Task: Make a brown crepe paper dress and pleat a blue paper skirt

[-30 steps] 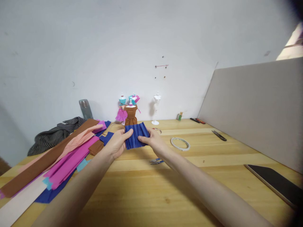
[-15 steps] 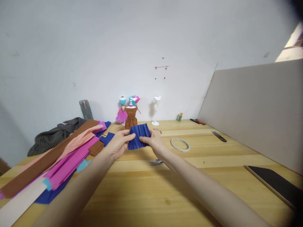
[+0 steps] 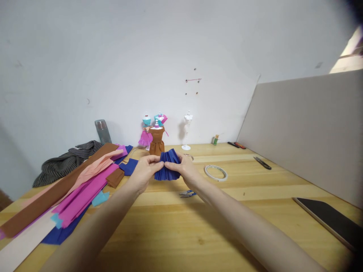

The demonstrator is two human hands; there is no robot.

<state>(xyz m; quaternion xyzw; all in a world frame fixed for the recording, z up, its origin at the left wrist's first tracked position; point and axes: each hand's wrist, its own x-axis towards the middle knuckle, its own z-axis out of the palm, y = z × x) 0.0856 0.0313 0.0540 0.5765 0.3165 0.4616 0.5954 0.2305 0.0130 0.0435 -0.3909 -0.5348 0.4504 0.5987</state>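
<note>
Both my hands hold a pleated piece of blue crepe paper (image 3: 169, 170) just above the wooden table (image 3: 181, 226). My left hand (image 3: 146, 172) pinches its top edge from the left, and my right hand (image 3: 184, 168) pinches it from the right, fingertips almost meeting. The paper is gathered at the top and fans out below. Small blue-handled snips (image 3: 187, 194) lie on the table right below my right wrist.
Strips of brown, pink, magenta and blue paper (image 3: 70, 189) lie at left beside a striped cloth (image 3: 65, 162). Small dressed mannequins (image 3: 154, 136), a bare white one (image 3: 187, 128) and a grey flask (image 3: 102, 130) stand at the back. Tape roll (image 3: 216, 172), scissors (image 3: 262, 162), dark tablet (image 3: 331, 221) sit right.
My fingers have moved together, gathering the flat pleated blue paper into a narrower bunch that fans out at the bottom. The arms have stayed in place.
</note>
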